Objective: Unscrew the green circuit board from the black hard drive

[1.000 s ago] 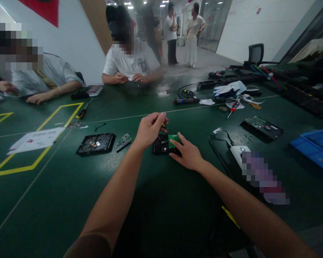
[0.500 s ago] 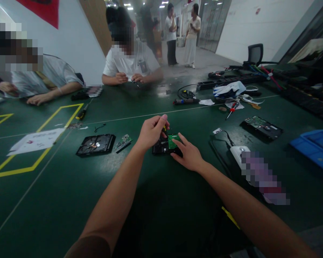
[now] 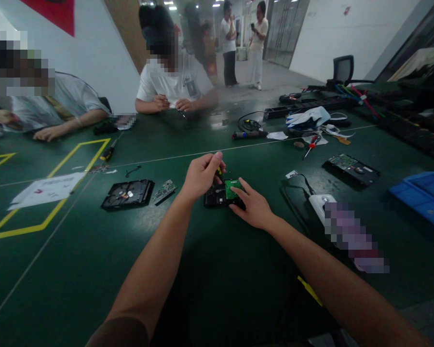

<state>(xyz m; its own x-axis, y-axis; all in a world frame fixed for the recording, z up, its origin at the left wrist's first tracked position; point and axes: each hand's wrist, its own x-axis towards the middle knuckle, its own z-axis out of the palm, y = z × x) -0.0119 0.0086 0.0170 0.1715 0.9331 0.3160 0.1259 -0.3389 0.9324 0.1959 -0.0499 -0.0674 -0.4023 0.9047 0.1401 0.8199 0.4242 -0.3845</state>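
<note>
Left forearm (image 3: 155,253): reached in from 7 o'clock and pointed toward 1.
Left hand (image 3: 200,178): was curled in a closed grip, its back partly turned to the viewer.
Left thumb (image 3: 217,158): lay extended on top, its tip toward 1 o'clock.
Right forearm (image 3: 321,265): slanted in from 4 o'clock, aimed at 10.
Right hand (image 3: 253,206): was palm down, at the left one's 4 o'clock, near but apart.
Right fingers (image 3: 244,185): fanned out toward 10 and 11.

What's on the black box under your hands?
A green circuit board shows on the black drive. The right hand covers part of the board, the left hand the drive's far left corner; what's beneath can't be seen.
</note>
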